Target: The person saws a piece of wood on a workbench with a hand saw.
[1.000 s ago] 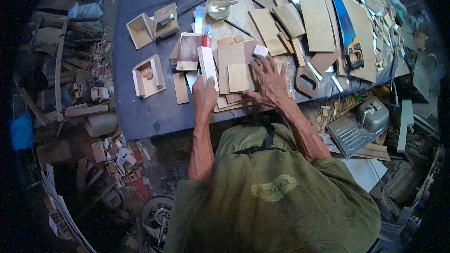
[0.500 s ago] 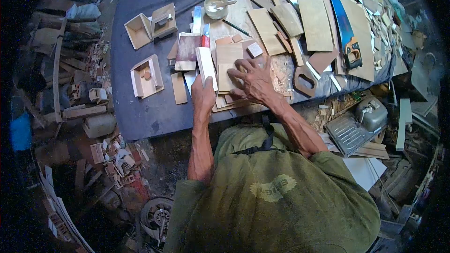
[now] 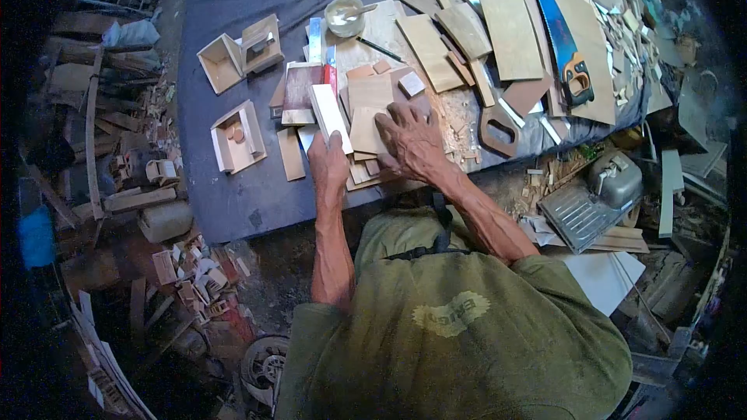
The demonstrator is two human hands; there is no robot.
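Observation:
My left hand grips the lower end of a pale, narrow wooden piece, which points away from me. Beside it, my right hand is spread over the edge of a thin square board; its fingertips bend down onto the wood. Another light board lies just beyond. A dark-faced block and a red-handled tool sit past my left hand. A small white-topped block rests beyond my right hand.
Small open wooden boxes stand at the left. A bowl with a stick and a pencil lie farther back. Flat boards, a handsaw and a wooden saw handle are at the right, with offcuts beyond.
The view has shifted slightly. The narrow piece in my left hand now leans more to the left, and my right hand's fingers are drawn closer together on the board.

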